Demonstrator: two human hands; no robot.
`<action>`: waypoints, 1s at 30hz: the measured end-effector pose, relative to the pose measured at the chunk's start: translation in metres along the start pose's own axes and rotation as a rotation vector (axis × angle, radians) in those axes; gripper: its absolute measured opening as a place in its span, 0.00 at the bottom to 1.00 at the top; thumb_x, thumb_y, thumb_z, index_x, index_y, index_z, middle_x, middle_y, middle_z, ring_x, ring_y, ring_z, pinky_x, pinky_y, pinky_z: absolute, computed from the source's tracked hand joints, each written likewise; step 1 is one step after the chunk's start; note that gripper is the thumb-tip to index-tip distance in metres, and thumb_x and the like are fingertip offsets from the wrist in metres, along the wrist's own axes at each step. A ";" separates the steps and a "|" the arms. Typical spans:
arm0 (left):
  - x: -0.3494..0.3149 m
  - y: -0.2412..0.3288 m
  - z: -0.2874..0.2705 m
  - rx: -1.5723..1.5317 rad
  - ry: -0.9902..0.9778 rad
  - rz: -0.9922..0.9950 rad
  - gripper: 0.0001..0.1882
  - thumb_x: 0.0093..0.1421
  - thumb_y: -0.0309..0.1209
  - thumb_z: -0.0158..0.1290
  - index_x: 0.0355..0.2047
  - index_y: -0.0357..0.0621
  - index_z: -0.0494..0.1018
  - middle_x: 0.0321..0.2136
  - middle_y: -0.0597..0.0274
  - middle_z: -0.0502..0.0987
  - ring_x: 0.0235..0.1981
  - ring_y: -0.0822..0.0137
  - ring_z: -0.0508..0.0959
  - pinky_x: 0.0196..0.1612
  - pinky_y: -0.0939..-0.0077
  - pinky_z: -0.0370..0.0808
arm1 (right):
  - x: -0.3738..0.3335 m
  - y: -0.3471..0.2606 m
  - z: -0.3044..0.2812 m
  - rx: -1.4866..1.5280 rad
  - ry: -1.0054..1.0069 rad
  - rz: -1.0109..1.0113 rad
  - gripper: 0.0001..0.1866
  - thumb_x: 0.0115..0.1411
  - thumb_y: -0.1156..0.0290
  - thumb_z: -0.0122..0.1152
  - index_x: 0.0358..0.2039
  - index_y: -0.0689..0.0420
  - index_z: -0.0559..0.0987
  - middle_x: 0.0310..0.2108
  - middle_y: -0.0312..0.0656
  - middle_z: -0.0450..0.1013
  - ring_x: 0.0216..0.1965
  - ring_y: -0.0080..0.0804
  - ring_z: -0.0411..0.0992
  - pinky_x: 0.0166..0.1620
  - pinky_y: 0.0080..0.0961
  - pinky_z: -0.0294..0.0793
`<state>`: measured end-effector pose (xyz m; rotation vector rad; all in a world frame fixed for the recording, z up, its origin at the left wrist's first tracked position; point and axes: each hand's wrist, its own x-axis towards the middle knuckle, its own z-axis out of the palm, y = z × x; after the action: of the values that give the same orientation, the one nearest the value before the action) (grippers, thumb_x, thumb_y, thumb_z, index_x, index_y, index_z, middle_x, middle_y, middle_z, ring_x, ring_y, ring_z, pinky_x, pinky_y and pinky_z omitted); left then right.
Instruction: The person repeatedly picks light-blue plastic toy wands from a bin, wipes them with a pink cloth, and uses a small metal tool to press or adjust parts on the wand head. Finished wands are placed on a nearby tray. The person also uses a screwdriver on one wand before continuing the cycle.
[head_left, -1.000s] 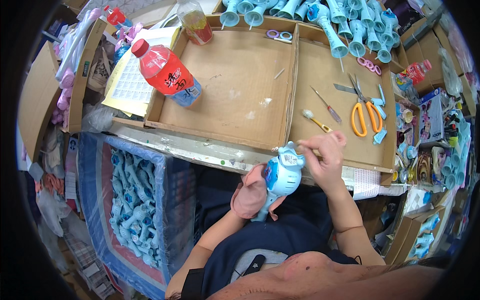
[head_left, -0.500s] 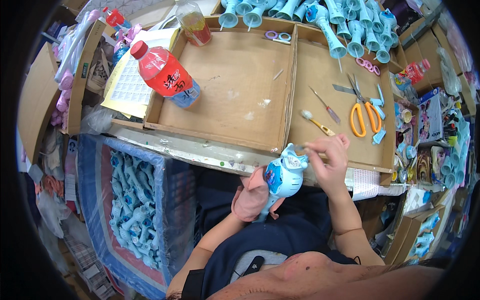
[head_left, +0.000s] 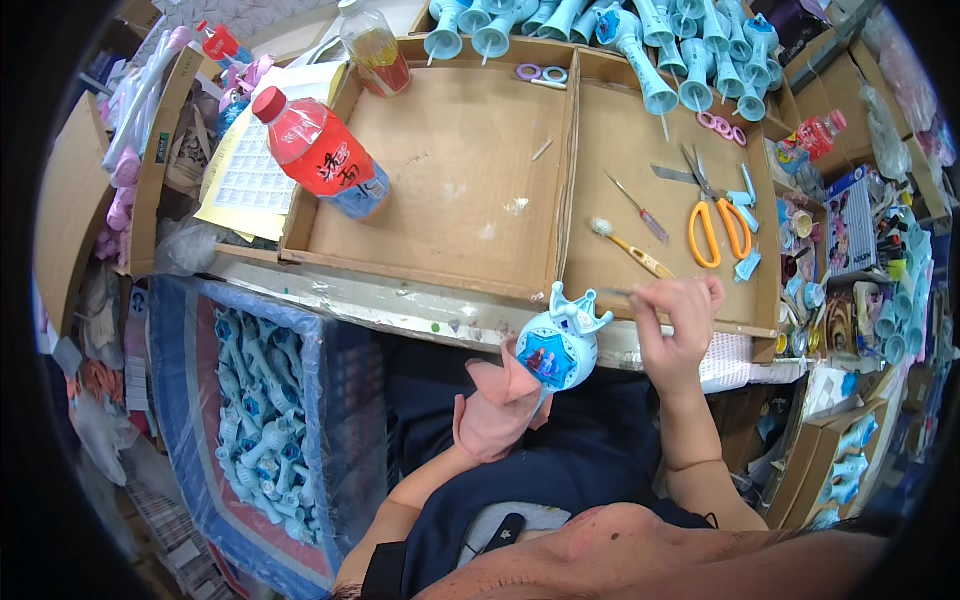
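My left hand (head_left: 492,418), covered by a loose pink cloth or glove, is closed round the handle of a light blue toy wand (head_left: 568,350). The wand's round head carries a blue star-shaped picture panel and a crown-like top, and it tilts over my lap at the table's front edge. Just right of the crown, my right hand (head_left: 680,325) is closed in a pinch, apart from the wand. From its fingertips a thin, narrow piece (head_left: 618,292) points toward the crown; its kind is too small to make out.
Cardboard trays (head_left: 430,240) cover the table. One holds a red-labelled bottle (head_left: 330,160); the other has orange-handled scissors (head_left: 715,220), a screwdriver (head_left: 640,208) and a brush (head_left: 635,250). Many blue wands (head_left: 640,60) lie behind. A lined box (head_left: 270,420) at left holds more.
The wand has turned so its star panel faces up more fully. My right hand has drawn back slightly to the right, away from the crown. The view has shifted a little.
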<state>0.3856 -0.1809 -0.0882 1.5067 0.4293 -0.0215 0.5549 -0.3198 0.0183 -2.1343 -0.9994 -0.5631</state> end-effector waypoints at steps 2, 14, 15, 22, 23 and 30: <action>0.002 -0.003 0.004 -0.106 0.069 -0.022 0.21 0.53 0.28 0.60 0.46 0.38 0.66 0.27 0.68 0.75 0.29 0.72 0.76 0.34 0.80 0.71 | 0.005 -0.003 -0.001 0.086 -0.033 -0.116 0.09 0.48 0.75 0.71 0.30 0.49 0.81 0.28 0.31 0.75 0.30 0.29 0.71 0.46 0.34 0.58; 0.001 0.062 0.003 0.672 0.364 0.625 0.35 0.39 0.28 0.64 0.50 0.27 0.70 0.35 0.53 0.75 0.28 0.57 0.71 0.28 0.70 0.65 | 0.000 0.018 -0.007 -0.087 0.088 0.139 0.07 0.50 0.75 0.70 0.29 0.51 0.80 0.28 0.32 0.75 0.33 0.29 0.71 0.49 0.34 0.60; -0.004 0.074 0.000 0.694 0.401 0.664 0.36 0.37 0.28 0.64 0.50 0.27 0.71 0.35 0.54 0.74 0.26 0.57 0.69 0.28 0.69 0.63 | -0.009 0.021 -0.009 -0.063 0.146 0.055 0.07 0.50 0.75 0.70 0.29 0.50 0.80 0.28 0.32 0.75 0.33 0.29 0.71 0.49 0.34 0.59; -0.025 0.091 -0.029 1.045 0.526 0.798 0.52 0.29 0.51 0.70 0.55 0.36 0.70 0.31 0.61 0.69 0.30 0.63 0.66 0.34 0.70 0.58 | -0.091 0.039 -0.008 -0.243 0.054 -0.186 0.12 0.46 0.75 0.71 0.32 0.46 0.82 0.34 0.30 0.74 0.37 0.31 0.70 0.50 0.32 0.58; -0.020 0.086 -0.030 1.054 0.620 0.933 0.55 0.19 0.55 0.71 0.51 0.37 0.75 0.22 0.63 0.66 0.22 0.62 0.61 0.25 0.67 0.53 | -0.100 0.042 -0.006 -0.293 0.025 -0.180 0.13 0.45 0.75 0.71 0.33 0.46 0.82 0.34 0.29 0.74 0.38 0.30 0.70 0.50 0.32 0.58; -0.030 0.071 -0.030 1.015 0.577 0.970 0.61 0.21 0.61 0.70 0.55 0.34 0.70 0.23 0.66 0.69 0.22 0.64 0.61 0.28 0.66 0.54 | -0.106 0.047 0.003 -0.349 -0.024 -0.101 0.11 0.48 0.68 0.70 0.34 0.47 0.84 0.35 0.29 0.72 0.40 0.30 0.68 0.48 0.30 0.60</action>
<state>0.3694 -0.1536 -0.0114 2.5946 0.0648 1.1258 0.5280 -0.3905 -0.0697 -2.4072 -1.0909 -0.8127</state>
